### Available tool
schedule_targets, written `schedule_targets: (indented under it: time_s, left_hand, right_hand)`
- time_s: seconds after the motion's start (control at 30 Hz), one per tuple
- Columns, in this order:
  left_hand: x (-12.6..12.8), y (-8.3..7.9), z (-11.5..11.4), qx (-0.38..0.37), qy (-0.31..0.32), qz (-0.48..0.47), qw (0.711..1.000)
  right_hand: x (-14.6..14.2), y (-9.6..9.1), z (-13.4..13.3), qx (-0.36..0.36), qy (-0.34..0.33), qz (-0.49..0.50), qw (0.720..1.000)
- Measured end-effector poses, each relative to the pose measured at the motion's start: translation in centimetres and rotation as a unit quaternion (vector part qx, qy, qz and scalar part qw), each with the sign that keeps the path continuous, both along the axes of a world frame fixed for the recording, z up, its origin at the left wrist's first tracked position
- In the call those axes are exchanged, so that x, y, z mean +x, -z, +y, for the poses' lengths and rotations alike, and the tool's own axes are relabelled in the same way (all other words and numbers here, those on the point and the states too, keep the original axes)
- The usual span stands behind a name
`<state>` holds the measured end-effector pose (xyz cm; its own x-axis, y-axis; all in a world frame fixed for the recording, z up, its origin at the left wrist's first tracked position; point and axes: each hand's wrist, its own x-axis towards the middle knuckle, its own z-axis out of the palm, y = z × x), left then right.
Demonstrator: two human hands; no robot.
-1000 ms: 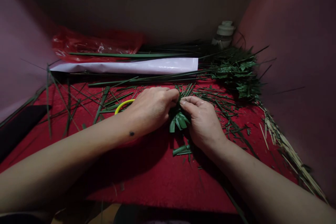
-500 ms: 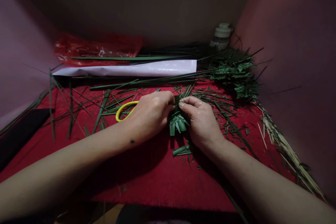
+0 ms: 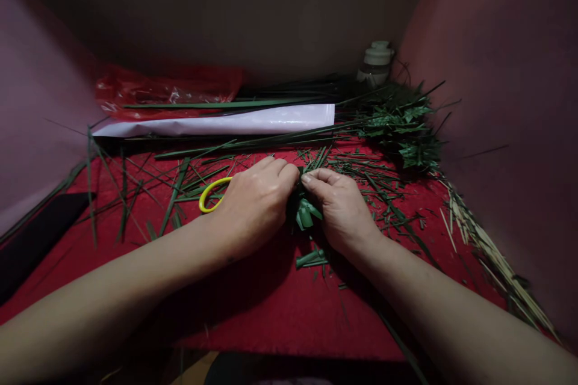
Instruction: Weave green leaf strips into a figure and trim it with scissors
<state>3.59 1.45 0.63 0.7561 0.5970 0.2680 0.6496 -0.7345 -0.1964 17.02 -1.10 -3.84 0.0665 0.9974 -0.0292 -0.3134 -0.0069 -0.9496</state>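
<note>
Between my two hands is a small folded piece of green leaf strips (image 3: 306,214), its cut ends fanning downward. My left hand (image 3: 259,201) is closed, its fingertips pinching the top of the piece from the left. My right hand (image 3: 341,204) pinches the same piece from the other side, thumb and forefinger pressed together. Part of the piece is hidden behind my left fingers. A yellow scissor handle (image 3: 208,194) shows beside my left hand, the rest covered by it. Below the hands lies a short rolled bit of green leaf (image 3: 312,258) on the red cloth (image 3: 253,307).
Several loose green strips (image 3: 178,189) and clippings (image 3: 374,183) litter the cloth. Behind stand a white plastic sleeve (image 3: 253,120), a red plastic bag (image 3: 171,90) and a white-capped bottle (image 3: 377,63). Finished-looking leaf pieces (image 3: 413,126) pile at right, near pale sticks (image 3: 492,258). A black object (image 3: 45,240) lies left.
My left hand has rolled over the top of the leaf piece, covering more of it. My right fingertips have shifted slightly left, still pinching. The camera view has moved a little.
</note>
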Motion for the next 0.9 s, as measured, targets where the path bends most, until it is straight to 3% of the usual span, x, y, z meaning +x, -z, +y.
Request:
schedule_targets:
  time_s: [0.4,0.6,0.9]
  left_hand:
    - [-0.26,0.62,0.04,-0.032,0.006,-0.076,0.997]
    - [-0.42,0.64,-0.20,0.003,0.035,-0.077,0.996]
    - [-0.53,-0.10,-0.32,-0.017,0.026,-0.041,0.999]
  right_hand:
    - [0.24,-0.47,0.18,-0.010,-0.018,0.029,0.999]
    - [0.19,-0.13,0.29,-0.017,-0.037,0.080,0.996]
    - [0.07,0.22,0.34,-0.045,-0.043,0.089,0.994]
